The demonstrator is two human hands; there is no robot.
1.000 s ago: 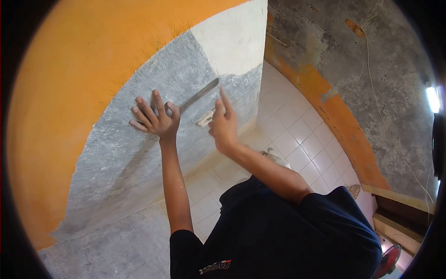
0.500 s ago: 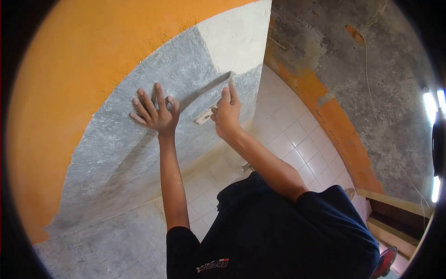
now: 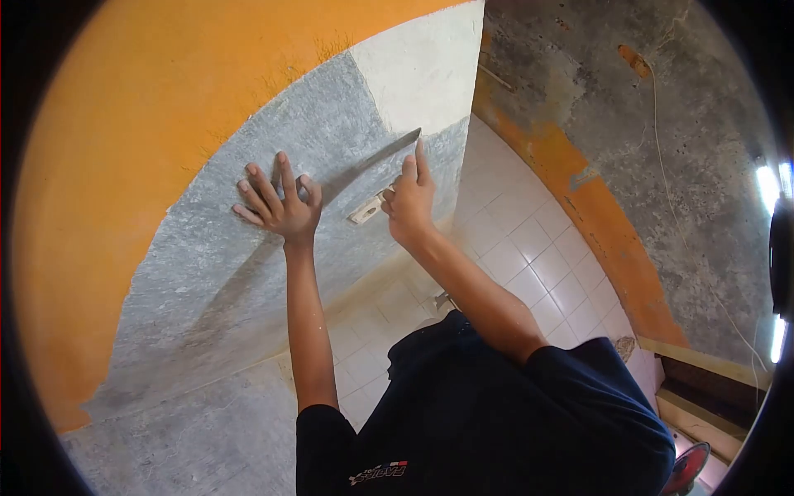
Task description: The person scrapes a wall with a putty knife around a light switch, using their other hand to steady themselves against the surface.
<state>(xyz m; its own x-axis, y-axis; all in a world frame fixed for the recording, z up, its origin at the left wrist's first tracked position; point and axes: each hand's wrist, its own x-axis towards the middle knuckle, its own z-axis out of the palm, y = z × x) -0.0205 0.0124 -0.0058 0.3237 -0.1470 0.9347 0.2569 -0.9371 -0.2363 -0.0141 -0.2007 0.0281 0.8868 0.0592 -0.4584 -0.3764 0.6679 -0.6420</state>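
My left hand (image 3: 279,202) lies flat on the wall with its fingers spread, pressing one end of a long metal trowel blade (image 3: 364,168). My right hand (image 3: 408,201) grips the trowel's pale handle (image 3: 367,210), with the index finger stretched up along the blade. The blade rests at a slant against the grey skim-coated patch (image 3: 248,273) of the wall, its tip near the white patch (image 3: 422,70). Orange paint (image 3: 124,132) surrounds the grey area.
A white tiled floor (image 3: 529,240) lies below, meeting a rough grey side wall (image 3: 662,140) with an orange base band. A thin cable runs down that wall. A wooden step (image 3: 703,388) and a red fan (image 3: 691,467) sit at the lower right.
The trowel has slid to the right and up along the grey coat, and my right hand has closed in on its handle. My left hand stays spread on the wall.
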